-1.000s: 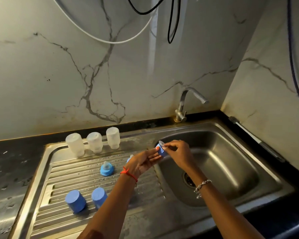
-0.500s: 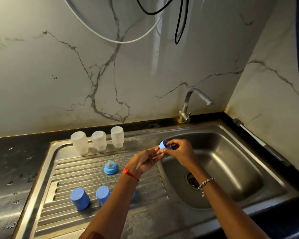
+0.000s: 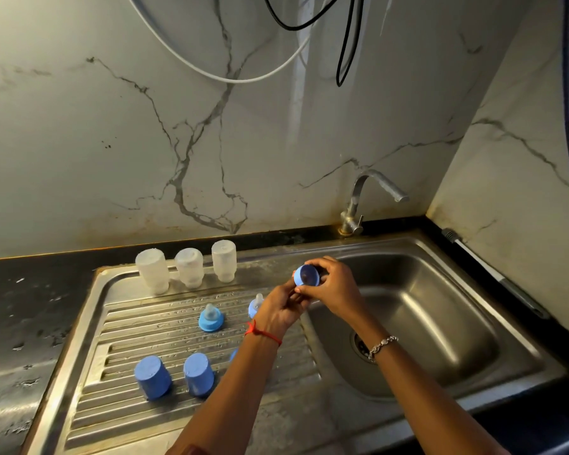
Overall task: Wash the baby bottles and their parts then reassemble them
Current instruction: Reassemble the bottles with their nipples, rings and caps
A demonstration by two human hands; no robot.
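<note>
One wide-angle view from the head looks forward and down over the worktop (image 3: 30, 307), facing the wall (image 3: 112, 142). It is close: the sink (image 3: 440, 307) fills the lower half, the wall the upper

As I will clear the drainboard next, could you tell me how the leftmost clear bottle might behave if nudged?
The leftmost clear bottle looks like thin, empty plastic, so probably light. It seems to stand neck down on the ridged drainboard, so it may tip easily.
</note>
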